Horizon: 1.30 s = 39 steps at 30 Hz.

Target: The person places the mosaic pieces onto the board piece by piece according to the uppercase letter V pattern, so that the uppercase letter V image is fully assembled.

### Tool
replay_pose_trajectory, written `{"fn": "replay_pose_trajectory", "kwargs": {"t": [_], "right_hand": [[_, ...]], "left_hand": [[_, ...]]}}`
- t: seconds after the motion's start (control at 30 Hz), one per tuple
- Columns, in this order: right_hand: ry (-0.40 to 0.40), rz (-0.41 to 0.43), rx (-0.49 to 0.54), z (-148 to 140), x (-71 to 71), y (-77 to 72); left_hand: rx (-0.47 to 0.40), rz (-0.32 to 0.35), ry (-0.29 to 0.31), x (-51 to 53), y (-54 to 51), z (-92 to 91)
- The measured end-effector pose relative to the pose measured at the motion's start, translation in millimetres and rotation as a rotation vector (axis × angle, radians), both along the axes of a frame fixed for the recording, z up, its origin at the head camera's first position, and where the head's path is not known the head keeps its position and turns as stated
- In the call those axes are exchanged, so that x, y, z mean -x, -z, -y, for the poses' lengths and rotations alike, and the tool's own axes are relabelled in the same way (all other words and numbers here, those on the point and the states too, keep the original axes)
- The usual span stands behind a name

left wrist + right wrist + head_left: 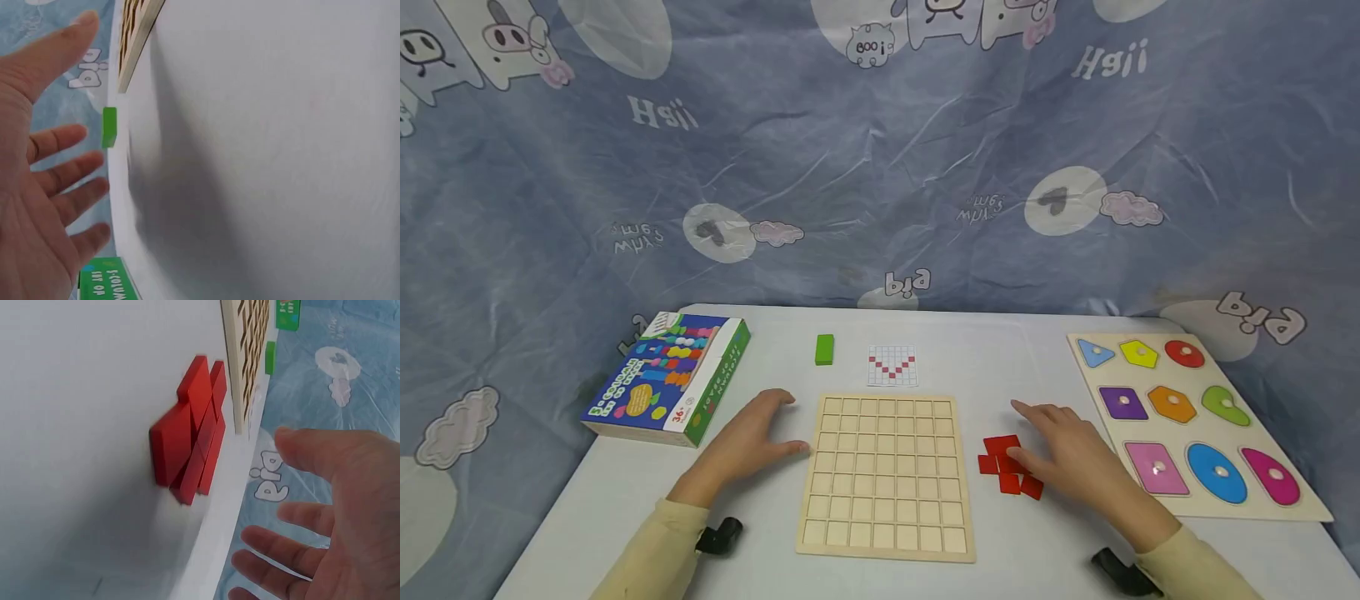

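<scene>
A wooden grid board (887, 557) lies flat on the white table, its square cells without pieces. To its left is my left hand (751, 446), thumb and fingers spread, holding nothing; the thumb tip is close to the board's edge. On the other side, my right hand (1071, 454) hovers by a loose cluster of red square tiles (172, 440), thumb over them in the head view. The right wrist view shows that hand apart from the tiles, fingers relaxed. Beyond the board lies a small pattern card (892, 366) with a red V of squares on a grid.
A green block (824, 350) stands behind the board, left of the card. At the left is a blue and green box (662, 375). A shape puzzle board (1206, 429) with knobbed pieces lies at the right. A patterned cloth (880, 167) hangs behind the table.
</scene>
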State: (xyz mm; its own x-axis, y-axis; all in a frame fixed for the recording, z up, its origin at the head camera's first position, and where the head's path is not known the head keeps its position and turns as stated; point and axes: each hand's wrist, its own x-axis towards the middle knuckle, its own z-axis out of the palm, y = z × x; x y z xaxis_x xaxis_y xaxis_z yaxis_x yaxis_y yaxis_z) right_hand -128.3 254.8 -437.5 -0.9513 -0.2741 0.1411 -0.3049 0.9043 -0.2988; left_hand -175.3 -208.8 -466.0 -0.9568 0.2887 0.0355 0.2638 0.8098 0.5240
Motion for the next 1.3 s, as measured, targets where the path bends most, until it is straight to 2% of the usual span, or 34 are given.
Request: {"fn": "replay_pose_trajectory", "kwargs": {"t": [0.1,0.37,0.57,0.83,1.03,1.3], "right_hand": [[-0.004,0.021,0.012,4.1,-2.8,0.0],[-0.060,0.017,0.087,11.3,-8.5,7.4],[-0.071,0.035,0.130,17.6,-9.6,14.7],[-0.056,0.077,0.102,25.6,-9.9,21.7],[-0.042,0.055,0.094,28.5,-9.2,24.9],[-0.071,0.026,0.093,32.6,-9.0,25.6]], "left_hand": [[-0.053,0.047,0.028,-3.6,1.5,-2.6],[-0.118,0.106,0.122,-9.9,11.7,-6.2],[-0.091,0.123,0.142,-10.8,15.3,-8.0],[-0.060,0.130,0.150,-10.2,17.3,-8.6],[-0.052,0.126,0.160,-10.0,18.6,-7.5],[-0.042,0.125,0.236,-8.6,18.5,-5.7]]}}
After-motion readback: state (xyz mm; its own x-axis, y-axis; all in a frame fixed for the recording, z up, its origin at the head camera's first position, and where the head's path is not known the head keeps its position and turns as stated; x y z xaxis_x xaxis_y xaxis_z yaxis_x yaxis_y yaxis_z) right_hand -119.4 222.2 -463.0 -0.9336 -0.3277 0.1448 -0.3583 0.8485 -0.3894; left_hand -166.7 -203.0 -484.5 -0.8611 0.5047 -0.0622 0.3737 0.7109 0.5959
